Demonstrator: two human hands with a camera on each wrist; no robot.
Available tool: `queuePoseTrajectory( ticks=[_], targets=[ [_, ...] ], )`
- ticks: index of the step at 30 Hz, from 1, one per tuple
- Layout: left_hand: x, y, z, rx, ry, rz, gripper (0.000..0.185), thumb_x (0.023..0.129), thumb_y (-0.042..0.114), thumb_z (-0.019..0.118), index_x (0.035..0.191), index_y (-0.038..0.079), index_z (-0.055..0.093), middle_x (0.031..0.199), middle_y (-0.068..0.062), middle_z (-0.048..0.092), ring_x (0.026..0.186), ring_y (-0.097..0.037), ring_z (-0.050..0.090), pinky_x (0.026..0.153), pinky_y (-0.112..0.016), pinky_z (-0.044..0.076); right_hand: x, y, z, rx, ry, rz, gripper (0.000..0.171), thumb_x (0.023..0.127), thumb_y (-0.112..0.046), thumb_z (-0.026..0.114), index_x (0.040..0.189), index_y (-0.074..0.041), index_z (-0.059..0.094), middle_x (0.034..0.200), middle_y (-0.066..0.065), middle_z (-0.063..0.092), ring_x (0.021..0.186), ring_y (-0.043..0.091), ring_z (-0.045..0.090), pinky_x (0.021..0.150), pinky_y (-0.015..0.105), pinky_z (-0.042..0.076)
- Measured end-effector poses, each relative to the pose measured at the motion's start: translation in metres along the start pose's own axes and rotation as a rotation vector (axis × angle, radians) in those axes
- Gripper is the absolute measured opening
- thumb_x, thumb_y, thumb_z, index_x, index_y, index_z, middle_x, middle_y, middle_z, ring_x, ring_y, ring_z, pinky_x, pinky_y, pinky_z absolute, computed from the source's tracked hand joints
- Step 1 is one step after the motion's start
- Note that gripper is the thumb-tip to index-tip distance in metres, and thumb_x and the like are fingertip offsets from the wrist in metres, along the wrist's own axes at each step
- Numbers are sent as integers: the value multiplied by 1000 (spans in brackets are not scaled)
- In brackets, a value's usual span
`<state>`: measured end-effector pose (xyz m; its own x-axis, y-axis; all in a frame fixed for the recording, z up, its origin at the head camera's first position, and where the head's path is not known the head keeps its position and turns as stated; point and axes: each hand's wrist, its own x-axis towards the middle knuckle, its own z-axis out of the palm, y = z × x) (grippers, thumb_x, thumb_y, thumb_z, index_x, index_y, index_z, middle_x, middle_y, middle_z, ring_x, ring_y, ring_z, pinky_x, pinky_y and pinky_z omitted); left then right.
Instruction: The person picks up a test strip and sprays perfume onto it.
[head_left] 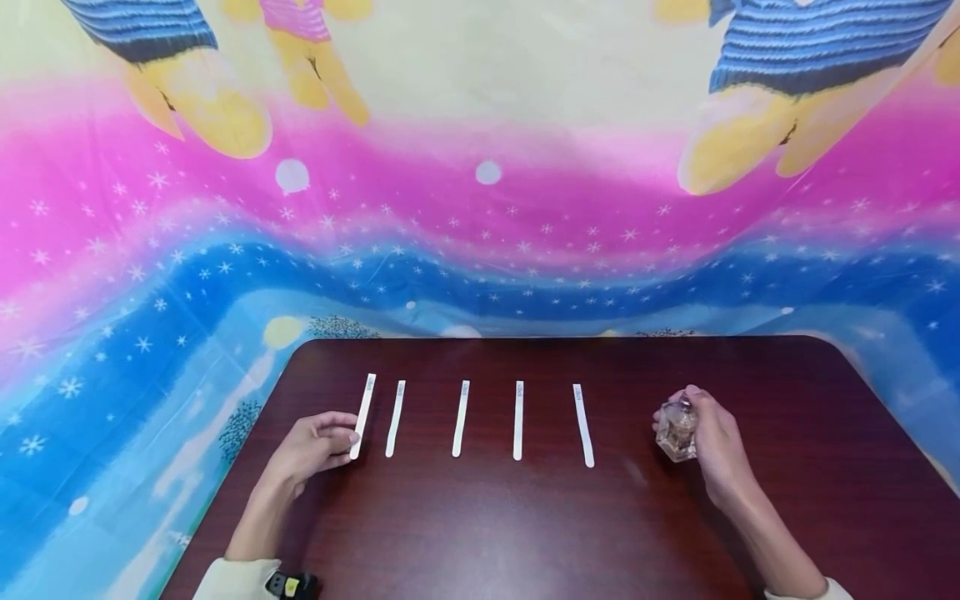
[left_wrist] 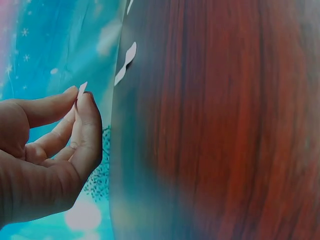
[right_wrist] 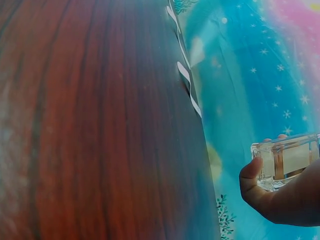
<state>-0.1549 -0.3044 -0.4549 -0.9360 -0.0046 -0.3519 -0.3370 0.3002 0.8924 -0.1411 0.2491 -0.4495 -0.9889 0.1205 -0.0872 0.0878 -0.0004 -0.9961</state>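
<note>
Several white paper strips lie side by side on a dark brown table (head_left: 525,525). My left hand (head_left: 351,437) pinches the near end of the leftmost strip (head_left: 365,408). The left wrist view shows the strip's tip (left_wrist: 82,89) between the thumb and a finger of the left hand (left_wrist: 79,100). On the right, my right hand (head_left: 693,410) grips a small clear glass bottle (head_left: 677,433) with a metal top, just above the table or on it. In the right wrist view the bottle (right_wrist: 287,160) sits in the curled fingers.
The other strips (head_left: 517,419) lie in a row between the hands. A bright cloth (head_left: 480,250) with stars and cartoon figures hangs behind the table and drapes past its left edge. A sleeve and wrist device (head_left: 288,585) show at the bottom left.
</note>
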Motion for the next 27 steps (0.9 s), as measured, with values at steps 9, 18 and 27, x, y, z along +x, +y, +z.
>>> queuePoseTrajectory(
  ticks=[9, 18, 27],
  targets=[
    [4, 0, -12, 15, -9, 7, 43, 103, 2, 66, 142, -12, 55, 99, -4, 75, 80, -13, 69, 74, -28, 66, 0, 2, -4, -6, -1, -2, 44, 118, -44, 32, 104, -13, 60, 88, -4, 77, 83, 12, 77, 62, 29, 64],
    [13, -9, -26, 64, -3, 26, 45, 105, 4, 65, 145, -12, 53, 101, -3, 75, 81, -12, 70, 76, -29, 66, 0, 2, -6, -24, -7, 4, 45, 118, -44, 30, 105, -13, 60, 89, -4, 77, 84, 11, 77, 64, 29, 65],
    [14, -11, -38, 122, 39, -5, 39, 105, 2, 63, 141, -11, 57, 107, -9, 75, 83, -14, 68, 75, -29, 67, 1, 3, -5, -50, -4, 1, 46, 118, -44, 28, 105, -13, 59, 88, -8, 76, 84, 11, 77, 66, 29, 65]
  ],
)
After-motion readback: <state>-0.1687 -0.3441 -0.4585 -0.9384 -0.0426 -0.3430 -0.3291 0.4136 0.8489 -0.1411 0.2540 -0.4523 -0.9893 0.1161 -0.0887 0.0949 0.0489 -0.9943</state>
